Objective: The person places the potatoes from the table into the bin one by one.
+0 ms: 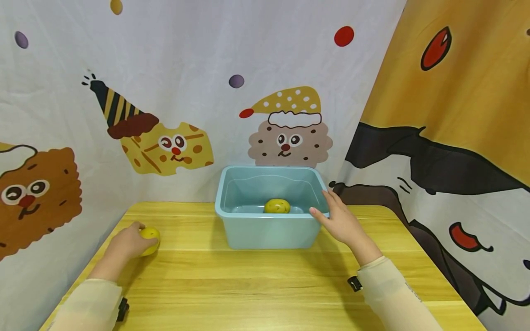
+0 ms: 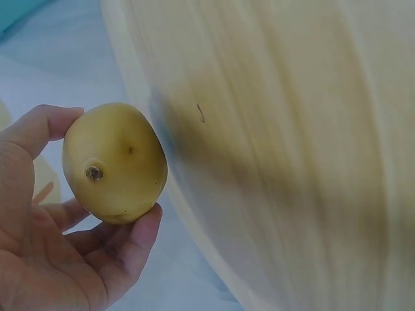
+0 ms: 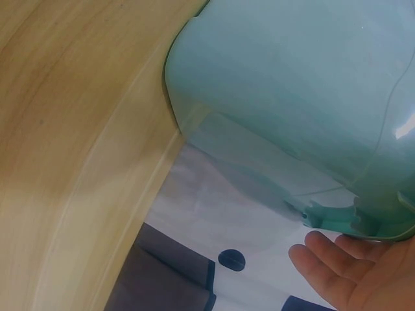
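My left hand (image 1: 126,241) pinches a yellow potato (image 1: 151,241) above the left part of the table. In the left wrist view, the thumb and fingers are around the sides of this potato (image 2: 117,165), and small dark eyes mark its skin. A light blue plastic bin (image 1: 269,232) stands near the table's back edge. Inside it, on the bottom, lies another yellow potato (image 1: 277,206). My right hand (image 1: 341,220) rests at the bin's right front corner, thumb over the front rim. From the right wrist, its extended fingers (image 3: 331,262) show right at the rim's outer edge.
The wooden table (image 1: 248,285) has rounded back corners. Behind it hangs a white curtain (image 1: 186,55) printed with cartoon food, and a yellow and black cartoon cloth (image 1: 434,156) hangs on the right.
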Available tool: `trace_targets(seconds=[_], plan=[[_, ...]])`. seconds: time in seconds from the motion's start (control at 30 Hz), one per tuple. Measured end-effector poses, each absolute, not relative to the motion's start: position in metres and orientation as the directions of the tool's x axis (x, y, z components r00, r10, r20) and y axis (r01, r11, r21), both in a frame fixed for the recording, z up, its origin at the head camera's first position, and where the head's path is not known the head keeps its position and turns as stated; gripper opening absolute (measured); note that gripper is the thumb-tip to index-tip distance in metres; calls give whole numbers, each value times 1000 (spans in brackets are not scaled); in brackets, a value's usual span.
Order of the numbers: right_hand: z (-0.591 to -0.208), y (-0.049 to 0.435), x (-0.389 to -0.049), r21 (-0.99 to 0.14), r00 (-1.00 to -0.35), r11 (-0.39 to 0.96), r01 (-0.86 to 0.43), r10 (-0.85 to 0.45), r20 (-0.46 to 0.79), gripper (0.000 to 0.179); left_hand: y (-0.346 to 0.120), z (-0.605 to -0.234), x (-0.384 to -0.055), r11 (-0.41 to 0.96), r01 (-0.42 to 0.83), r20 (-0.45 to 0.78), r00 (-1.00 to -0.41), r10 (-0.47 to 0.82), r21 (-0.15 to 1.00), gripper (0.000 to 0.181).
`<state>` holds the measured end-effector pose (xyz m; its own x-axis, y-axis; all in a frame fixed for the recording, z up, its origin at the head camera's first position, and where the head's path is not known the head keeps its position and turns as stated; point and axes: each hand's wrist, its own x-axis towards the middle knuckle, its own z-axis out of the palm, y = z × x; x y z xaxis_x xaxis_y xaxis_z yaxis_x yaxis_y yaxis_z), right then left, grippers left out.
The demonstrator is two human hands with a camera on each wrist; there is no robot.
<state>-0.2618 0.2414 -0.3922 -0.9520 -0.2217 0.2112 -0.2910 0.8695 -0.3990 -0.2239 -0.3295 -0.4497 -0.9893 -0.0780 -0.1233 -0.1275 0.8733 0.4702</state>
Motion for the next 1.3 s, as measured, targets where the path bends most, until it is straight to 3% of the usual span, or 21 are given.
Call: trace_targets(seconds=[1.3], plan=[[-392,242,-262,-412,-953,864,-289,-218,212,91,-300,-432,-220,904,-47,-31,-999,-37,425,82]])
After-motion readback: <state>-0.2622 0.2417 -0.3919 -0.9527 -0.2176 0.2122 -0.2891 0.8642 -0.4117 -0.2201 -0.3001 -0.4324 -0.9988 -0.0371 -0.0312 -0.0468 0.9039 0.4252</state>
